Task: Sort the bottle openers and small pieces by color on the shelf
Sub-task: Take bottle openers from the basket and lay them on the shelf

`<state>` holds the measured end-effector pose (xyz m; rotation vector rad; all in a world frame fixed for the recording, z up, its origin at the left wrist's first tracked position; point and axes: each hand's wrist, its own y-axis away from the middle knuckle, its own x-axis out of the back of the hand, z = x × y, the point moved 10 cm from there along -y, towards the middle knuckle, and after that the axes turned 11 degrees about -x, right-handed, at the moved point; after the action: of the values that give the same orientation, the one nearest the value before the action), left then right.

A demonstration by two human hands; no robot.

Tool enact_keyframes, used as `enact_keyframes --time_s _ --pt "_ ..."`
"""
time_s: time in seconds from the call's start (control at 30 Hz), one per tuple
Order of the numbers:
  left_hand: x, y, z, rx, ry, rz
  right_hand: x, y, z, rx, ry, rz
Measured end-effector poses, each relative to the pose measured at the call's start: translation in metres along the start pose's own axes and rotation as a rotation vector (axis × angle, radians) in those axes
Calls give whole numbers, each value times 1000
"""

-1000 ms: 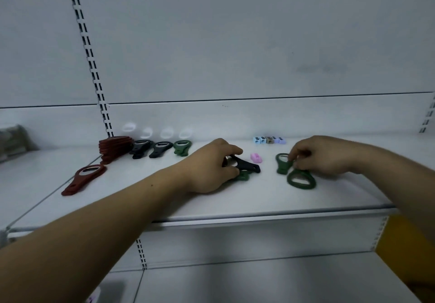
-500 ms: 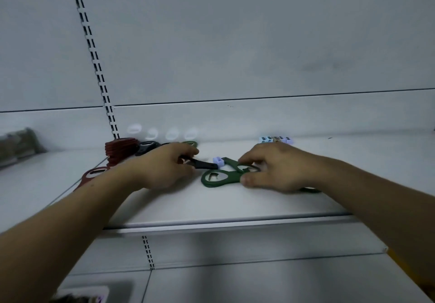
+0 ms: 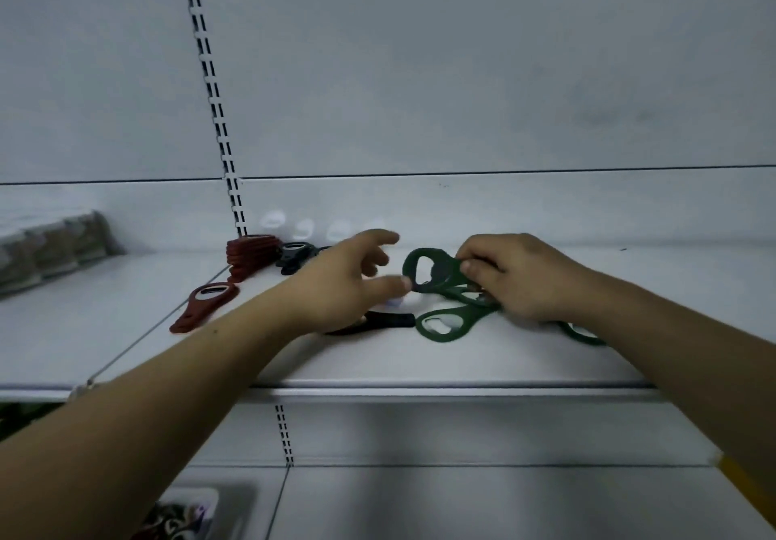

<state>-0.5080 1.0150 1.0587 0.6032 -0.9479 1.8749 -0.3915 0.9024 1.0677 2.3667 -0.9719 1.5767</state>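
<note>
Head camera looks along a white shelf point(image 3: 420, 386), with both forearms reaching in over its front edge. The right hand point(image 3: 518, 277) has its fingers curled and pinches the handle of a raised green opener point(image 3: 428, 266), whose ring end is tilted up off the shelf and points toward the left hand point(image 3: 342, 285). How many handles sit inside that pinch cannot be told.

The left hand is spread and holds nothing; its thumb and forefinger stretch toward the ring, and the thumb tip sits just beside the ring's lower edge, though contact cannot be made out. A small pale piece point(image 3: 394, 302) lies just below that thumb. A black opener point(image 3: 388, 321) lies flat on the shelf, partly under the left palm.

Just below the right hand's fingers a second green opener point(image 3: 447, 323) lies flat, ring toward the left hand. A third green opener point(image 3: 583, 333) shows only partly from under the right wrist.

Beyond the left hand, toward the back wall, a stack of red openers point(image 3: 252, 254) stands next to a few back-row black openers point(image 3: 296, 254). Out past the left forearm a single red opener point(image 3: 203, 306) lies flat.
</note>
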Motion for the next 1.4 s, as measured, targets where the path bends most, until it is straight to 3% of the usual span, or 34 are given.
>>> enact_keyframes --time_s 0.07,0.2,0.4,0.63,0.8,0.93,1.17,1.23,1.33,1.4 --pt "-8 -8 3 29 200 28 -5 1 -7 -7 -59 -29" --pt "-18 -17 3 64 369 54 -6 2 -9 -44 -123 -69" --pt "-14 -15 -18 219 655 150 -23 3 12 -125 298 -229" --pt "-11 -9 -30 320 783 233 -10 -9 19 -221 208 -103" --pt "-16 -11 -25 291 801 210 17 -11 13 -233 -226 119" --pt "-24 -14 -14 214 778 128 11 -11 3 -272 -783 53" --pt "-28 -18 -10 184 811 103 -14 -13 1 -337 -1013 -47" --pt "-29 -18 -11 185 805 100 -14 -14 1 -302 -912 -8" --pt "-27 -17 -17 221 784 131 0 -14 -4 -201 -323 152" --pt "-24 -16 -22 245 792 167 4 -12 5 -205 -144 123"
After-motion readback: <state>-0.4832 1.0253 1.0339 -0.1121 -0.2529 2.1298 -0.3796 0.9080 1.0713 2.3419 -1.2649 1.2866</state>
